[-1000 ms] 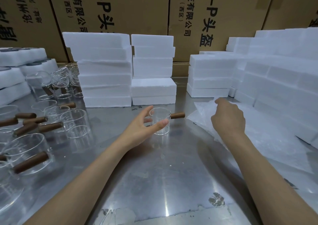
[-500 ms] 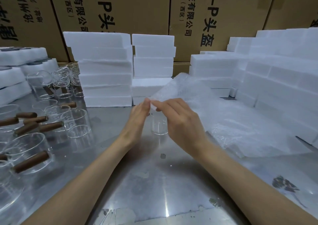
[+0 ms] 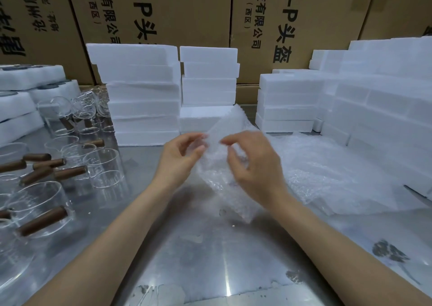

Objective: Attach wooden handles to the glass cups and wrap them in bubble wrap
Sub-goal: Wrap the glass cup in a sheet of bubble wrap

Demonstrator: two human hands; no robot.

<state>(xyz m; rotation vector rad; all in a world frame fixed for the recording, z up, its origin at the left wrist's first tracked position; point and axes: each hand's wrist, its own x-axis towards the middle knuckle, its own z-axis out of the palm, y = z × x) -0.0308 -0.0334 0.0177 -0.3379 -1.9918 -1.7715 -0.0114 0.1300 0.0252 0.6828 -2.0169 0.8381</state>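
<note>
Head view: left hand [image 3: 181,158] and right hand [image 3: 253,165] pinch a bubble wrap sheet [image 3: 224,177] over the table [image 3: 210,247]; any cup beneath is hidden. Handled glass cups [image 3: 39,209] at left await wrapping.

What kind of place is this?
Probably a packing station in a warehouse: printed cardboard cartons line the back, white foam blocks are stacked on a metal table, and bubble wrap sheets lie ready.
</note>
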